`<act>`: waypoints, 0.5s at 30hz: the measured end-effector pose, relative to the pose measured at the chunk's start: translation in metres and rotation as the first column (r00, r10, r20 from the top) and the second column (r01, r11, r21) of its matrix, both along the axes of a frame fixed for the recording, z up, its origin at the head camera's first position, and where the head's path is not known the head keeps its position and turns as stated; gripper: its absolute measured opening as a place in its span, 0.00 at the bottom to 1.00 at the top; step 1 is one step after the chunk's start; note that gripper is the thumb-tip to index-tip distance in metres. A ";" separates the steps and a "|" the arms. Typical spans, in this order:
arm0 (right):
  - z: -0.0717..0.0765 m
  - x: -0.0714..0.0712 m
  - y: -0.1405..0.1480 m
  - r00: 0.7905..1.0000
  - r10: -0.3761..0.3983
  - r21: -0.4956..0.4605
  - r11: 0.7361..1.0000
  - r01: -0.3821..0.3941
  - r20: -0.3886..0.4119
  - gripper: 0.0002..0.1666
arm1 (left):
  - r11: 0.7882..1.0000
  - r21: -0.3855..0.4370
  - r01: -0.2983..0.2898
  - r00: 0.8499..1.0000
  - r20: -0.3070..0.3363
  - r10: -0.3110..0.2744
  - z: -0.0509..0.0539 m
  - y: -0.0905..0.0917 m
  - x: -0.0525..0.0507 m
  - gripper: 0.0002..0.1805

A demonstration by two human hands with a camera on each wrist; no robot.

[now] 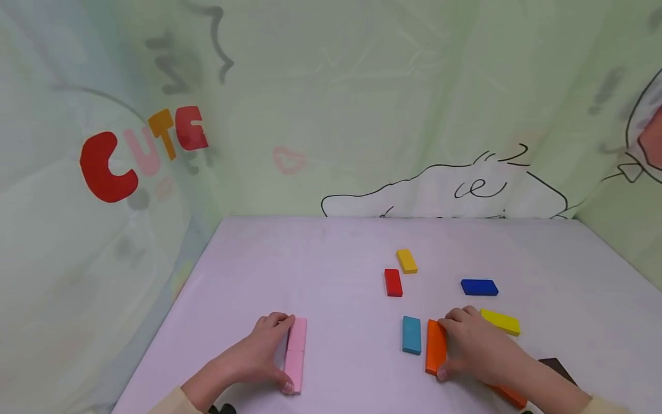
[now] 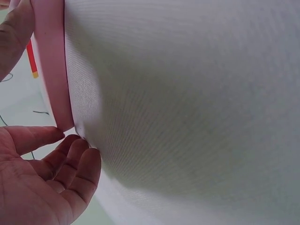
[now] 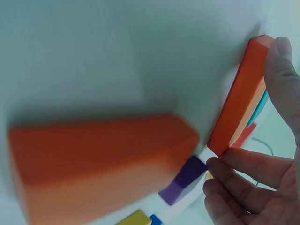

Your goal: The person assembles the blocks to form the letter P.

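Left grip (image 1: pixel 261 348) grasps a pair of pink blocks, thumb at near end, index at far end. Far pink block (image 1: pixel 297 334) and near pink block (image 1: pixel 295 368) lie end to end in one line, just right of that grip. Its other fingers curl loosely, clear of the pink, per left wrist view.

Right grip (image 1: pixel 478 345) pinches an orange block (image 1: pixel 435 348) lengthwise: thumb on near end, fingertips on far end. Block sits on the grip's left side.

Around right grip: teal block (image 1: pixel 411 335) just left of the held orange one, not touching. Red block (image 1: pixel 393 283) ahead and left, small amber block (image 1: pixel 407 261) beyond it. Blue block (image 1: pixel 479 287) straight ahead. Yellow block (image 1: pixel 500 322) just ahead-right, partly covered by the hand. Second orange block (image 3: pixel 103 159) behind-right, partly under the forearm in head view. Dark brown block (image 1: pixel 557 370) right of the forearm. Purple block (image 3: pixel 185 180) shows only in right wrist view, near the fingertips.

All on a pale worktop (image 1: pixel 351 356); printed curtain (image 1: pixel 336 103) ahead of both grips.
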State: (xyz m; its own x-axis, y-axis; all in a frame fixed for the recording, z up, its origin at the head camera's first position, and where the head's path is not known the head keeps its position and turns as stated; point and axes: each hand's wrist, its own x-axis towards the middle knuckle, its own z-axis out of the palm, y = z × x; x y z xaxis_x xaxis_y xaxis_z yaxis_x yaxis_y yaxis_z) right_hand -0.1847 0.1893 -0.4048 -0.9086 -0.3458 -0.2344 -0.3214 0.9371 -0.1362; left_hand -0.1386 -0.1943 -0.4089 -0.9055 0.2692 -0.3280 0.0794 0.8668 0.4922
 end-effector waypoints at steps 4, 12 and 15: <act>-0.002 0.008 -0.005 0.999 -0.017 -0.036 0.999 0.019 0.043 0.53 | 1.000 0.007 0.002 1.000 0.004 -0.003 0.000 -0.001 0.000 0.63; -0.011 0.021 -0.007 0.987 -0.094 -0.078 0.991 0.105 0.129 0.57 | 1.000 0.011 0.001 1.000 0.006 -0.001 0.001 -0.001 0.001 0.63; -0.013 0.025 -0.006 0.977 -0.136 -0.093 0.984 0.153 0.163 0.59 | 1.000 0.012 0.002 1.000 0.009 -0.002 0.001 -0.001 0.001 0.63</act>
State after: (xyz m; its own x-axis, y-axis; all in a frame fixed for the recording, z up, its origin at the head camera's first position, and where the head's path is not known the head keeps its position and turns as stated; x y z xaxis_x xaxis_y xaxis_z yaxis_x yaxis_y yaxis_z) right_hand -0.1599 0.1828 -0.4178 -0.9061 -0.2435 -0.3459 -0.1508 0.9499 -0.2737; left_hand -0.1377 -0.1955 -0.4079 -0.9021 0.2746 -0.3329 0.0763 0.8608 0.5032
